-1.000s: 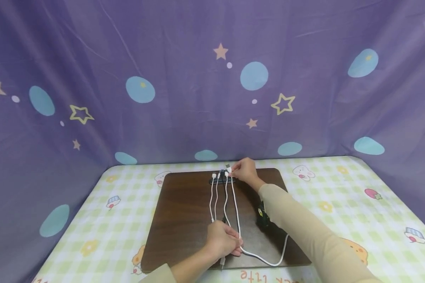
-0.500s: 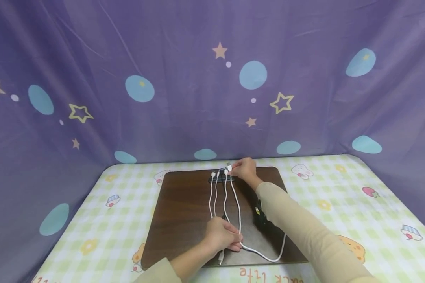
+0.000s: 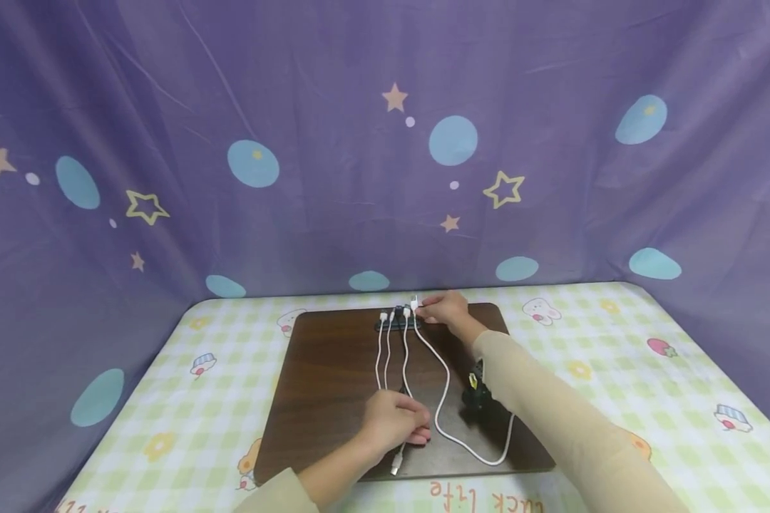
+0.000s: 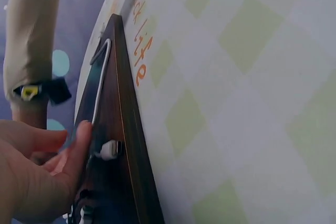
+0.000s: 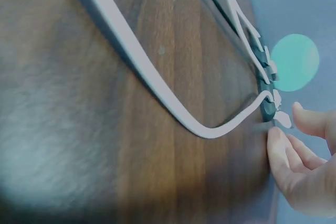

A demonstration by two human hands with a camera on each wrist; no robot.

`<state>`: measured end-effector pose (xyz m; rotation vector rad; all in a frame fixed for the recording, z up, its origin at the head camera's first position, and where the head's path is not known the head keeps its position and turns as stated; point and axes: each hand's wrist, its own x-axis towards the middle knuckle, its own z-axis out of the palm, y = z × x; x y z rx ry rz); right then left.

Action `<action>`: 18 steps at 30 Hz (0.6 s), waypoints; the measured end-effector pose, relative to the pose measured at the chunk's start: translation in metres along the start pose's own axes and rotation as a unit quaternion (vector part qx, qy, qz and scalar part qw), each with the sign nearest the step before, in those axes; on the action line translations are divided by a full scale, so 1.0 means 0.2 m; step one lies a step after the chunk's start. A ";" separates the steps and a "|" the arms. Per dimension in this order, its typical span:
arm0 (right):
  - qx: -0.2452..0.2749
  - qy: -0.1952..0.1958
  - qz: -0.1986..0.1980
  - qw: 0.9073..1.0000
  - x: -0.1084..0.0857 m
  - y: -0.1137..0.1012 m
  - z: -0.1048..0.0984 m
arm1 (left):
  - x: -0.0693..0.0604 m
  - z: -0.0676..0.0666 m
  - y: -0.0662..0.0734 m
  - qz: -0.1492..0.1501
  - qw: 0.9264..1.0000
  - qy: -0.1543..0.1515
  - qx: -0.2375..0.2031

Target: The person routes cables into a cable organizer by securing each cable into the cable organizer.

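A dark cable holder lies at the far edge of a brown wooden board. Several white cables and a black one run through it toward me. My right hand is beside the rightmost cable's white USB plug; in the right wrist view, thumb and fingers stand apart around the plug's end. Over the near part of the board, my left hand has bent fingers with a gap between thumb and forefinger. The loose white cable curves just right of it. Another white plug shows below it.
A checked tablecloth with printed figures surrounds the board. Behind stands a purple curtain with stars and blue ovals. A dark device with a yellow label is strapped under the right forearm.
My left hand has let go of the rightmost white cable, which now bows out to the right. My right hand's fingers have parted from its plug, which stays at the holder.
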<state>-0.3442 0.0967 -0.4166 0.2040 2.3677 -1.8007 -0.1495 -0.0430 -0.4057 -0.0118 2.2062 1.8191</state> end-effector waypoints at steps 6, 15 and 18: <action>0.024 -0.059 0.033 0.997 -0.04 0.01 -0.09 | 0.04 -0.08 -0.01 0.073 0.996 0.024 0.040; -0.052 -0.086 -0.022 0.995 -0.18 0.04 -0.35 | 0.11 -0.30 -0.01 0.168 0.966 0.084 0.177; -0.111 -0.063 -0.056 0.990 -0.25 0.05 -0.44 | 0.11 -0.40 0.00 0.180 0.954 0.097 0.218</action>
